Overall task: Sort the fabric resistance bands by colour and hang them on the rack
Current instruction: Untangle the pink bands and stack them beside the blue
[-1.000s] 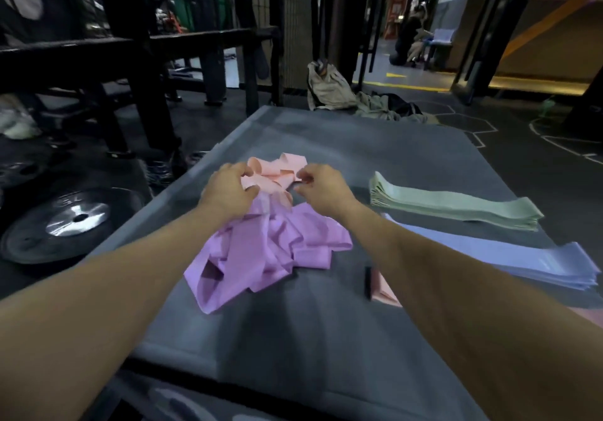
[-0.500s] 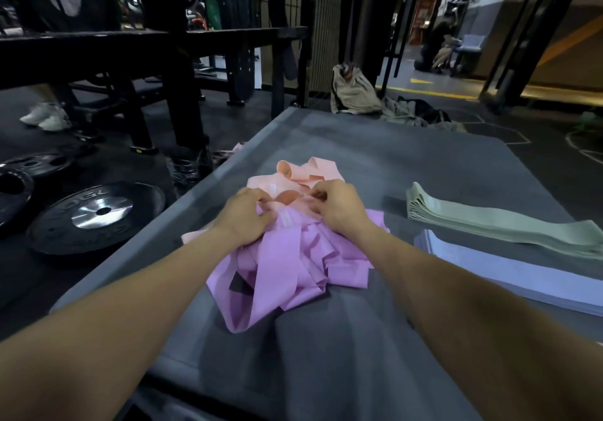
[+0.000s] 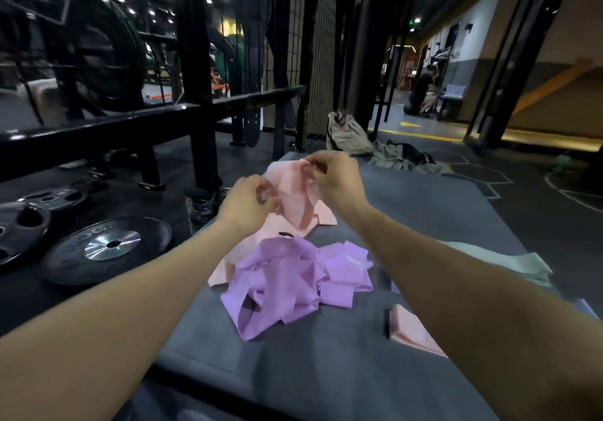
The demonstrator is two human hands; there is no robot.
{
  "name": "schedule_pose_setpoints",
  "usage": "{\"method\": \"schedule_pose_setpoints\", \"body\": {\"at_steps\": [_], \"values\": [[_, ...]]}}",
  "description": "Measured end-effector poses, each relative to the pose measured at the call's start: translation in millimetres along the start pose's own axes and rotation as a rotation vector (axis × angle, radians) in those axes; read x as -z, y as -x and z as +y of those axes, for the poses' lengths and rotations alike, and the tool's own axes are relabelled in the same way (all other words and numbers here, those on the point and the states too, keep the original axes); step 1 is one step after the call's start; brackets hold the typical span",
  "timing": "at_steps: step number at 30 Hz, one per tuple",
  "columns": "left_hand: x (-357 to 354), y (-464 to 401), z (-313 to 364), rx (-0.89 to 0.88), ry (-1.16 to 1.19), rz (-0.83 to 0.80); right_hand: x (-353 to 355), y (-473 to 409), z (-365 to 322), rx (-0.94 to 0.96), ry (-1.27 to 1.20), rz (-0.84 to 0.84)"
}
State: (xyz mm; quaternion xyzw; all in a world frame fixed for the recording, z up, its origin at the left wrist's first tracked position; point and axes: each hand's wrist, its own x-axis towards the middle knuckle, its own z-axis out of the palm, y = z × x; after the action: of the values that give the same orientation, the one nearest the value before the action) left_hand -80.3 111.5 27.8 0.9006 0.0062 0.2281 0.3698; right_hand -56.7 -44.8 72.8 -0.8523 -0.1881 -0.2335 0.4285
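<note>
- Hands raised over the far middle of the surface point(image 3: 424, 218): left hand point(image 3: 243, 207) and right hand point(image 3: 339, 181) each pinch an edge of one pink band point(image 3: 293, 192), lifted clear, apparently to separate it from the tangle.
- Further pink bands point(image 3: 261, 241) lie beneath it, overlapped on the near side by a crumpled heap of purple bands point(image 3: 293, 280); these look unsorted.
- Sorted piles sit right: a folded pink stack point(image 3: 411, 329) near, a pale green stack point(image 3: 509, 260) farther, partly hidden by the right forearm. Separate colours suggest grouping before hanging.
- Weight plates point(image 3: 107, 247) lie on the floor, left.
- Hanging rack: cannot be identified with certainty.
</note>
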Motion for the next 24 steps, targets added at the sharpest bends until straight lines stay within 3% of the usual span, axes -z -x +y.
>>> {"method": "schedule_pose_setpoints", "body": {"at_steps": [10,18,24], "values": [[30,34,74,-0.098,0.225,-0.010,79,30,-49,0.035,0.022,0.109],[-21,115,111,-0.098,0.531,-0.285,127,120,-10,-0.225,-0.015,0.095],[-67,170,107,-0.089,0.502,-0.382,141,193,39,-0.378,0.005,-0.021]]}}
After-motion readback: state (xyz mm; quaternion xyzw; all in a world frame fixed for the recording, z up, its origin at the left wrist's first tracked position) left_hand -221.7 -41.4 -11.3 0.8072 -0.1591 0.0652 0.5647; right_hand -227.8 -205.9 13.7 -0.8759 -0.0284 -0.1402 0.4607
